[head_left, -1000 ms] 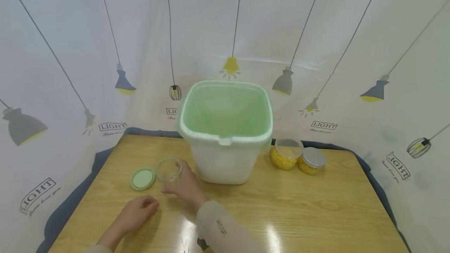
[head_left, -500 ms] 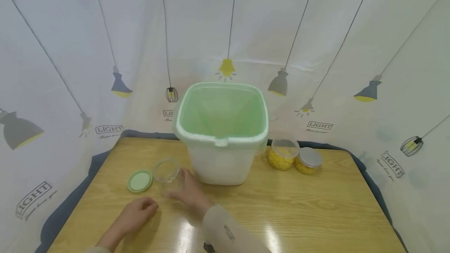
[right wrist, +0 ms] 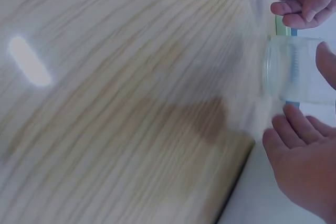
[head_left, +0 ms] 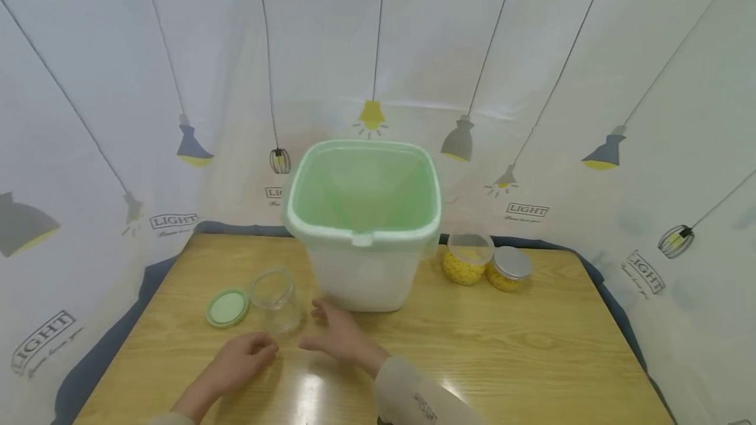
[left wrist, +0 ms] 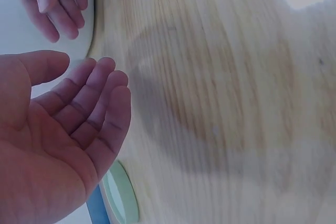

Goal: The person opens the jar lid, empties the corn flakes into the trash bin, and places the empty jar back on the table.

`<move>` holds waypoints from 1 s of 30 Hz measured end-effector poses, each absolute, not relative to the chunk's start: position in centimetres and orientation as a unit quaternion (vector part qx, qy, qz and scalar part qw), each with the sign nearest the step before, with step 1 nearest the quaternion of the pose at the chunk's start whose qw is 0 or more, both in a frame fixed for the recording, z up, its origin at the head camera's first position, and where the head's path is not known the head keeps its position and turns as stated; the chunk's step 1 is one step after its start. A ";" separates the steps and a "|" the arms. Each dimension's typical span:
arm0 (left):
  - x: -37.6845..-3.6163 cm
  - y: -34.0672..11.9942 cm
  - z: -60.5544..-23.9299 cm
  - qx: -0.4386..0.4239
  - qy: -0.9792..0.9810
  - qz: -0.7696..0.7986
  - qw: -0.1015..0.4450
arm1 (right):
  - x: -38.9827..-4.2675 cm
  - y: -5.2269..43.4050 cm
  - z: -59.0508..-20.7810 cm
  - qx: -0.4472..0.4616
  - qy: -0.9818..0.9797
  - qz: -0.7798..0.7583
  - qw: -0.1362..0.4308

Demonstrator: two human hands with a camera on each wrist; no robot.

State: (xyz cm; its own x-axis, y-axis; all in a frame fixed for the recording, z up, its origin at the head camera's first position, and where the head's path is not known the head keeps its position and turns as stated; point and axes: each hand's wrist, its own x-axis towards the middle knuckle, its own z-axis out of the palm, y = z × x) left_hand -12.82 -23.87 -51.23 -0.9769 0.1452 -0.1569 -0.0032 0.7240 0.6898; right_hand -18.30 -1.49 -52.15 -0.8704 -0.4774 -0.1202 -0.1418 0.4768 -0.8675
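An uncovered clear glass jar (head_left: pixel 282 310) stands upright on the left part of the wooden table. Just right of it is my right hand (head_left: pixel 341 336), thumb and fingers spread apart, holding nothing; the right wrist view shows the jar (right wrist: pixel 286 69) beyond the fingers. My left hand (head_left: pixel 241 363) is in front of the jar on the near side, fingers loosely curled with nothing in them, as the left wrist view of this hand (left wrist: pixel 73 114) also shows. A pale green round lid (head_left: pixel 227 308) lies on the table just left of the jar.
A large white bin (head_left: pixel 363 274) with a pale green rim and inside stands behind the right hand. Farther right are a jar of yellow pieces under a clear lid (head_left: pixel 463 267) and a silver-lidded jar (head_left: pixel 508 269). A lamp-printed curtain encloses the wooden table (head_left: pixel 502 353).
My right hand has let go of the glass jar and drawn back to the right. The jar stays beside the green lid. The left hand has barely moved; the whole view has shifted slightly.
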 end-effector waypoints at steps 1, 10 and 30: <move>-12.9 -23.7 -51.2 0.049 0.922 0.370 0.100 | -18.2 -1.0 -52.1 -0.192 0.841 -0.474 0.175; -13.2 -21.6 -51.0 0.127 0.910 0.380 0.104 | -17.9 3.9 -51.7 -0.252 0.835 -0.452 0.188; -14.9 -15.1 -51.7 0.164 0.889 0.409 0.125 | -16.7 17.2 -52.4 -0.177 0.872 -0.443 0.109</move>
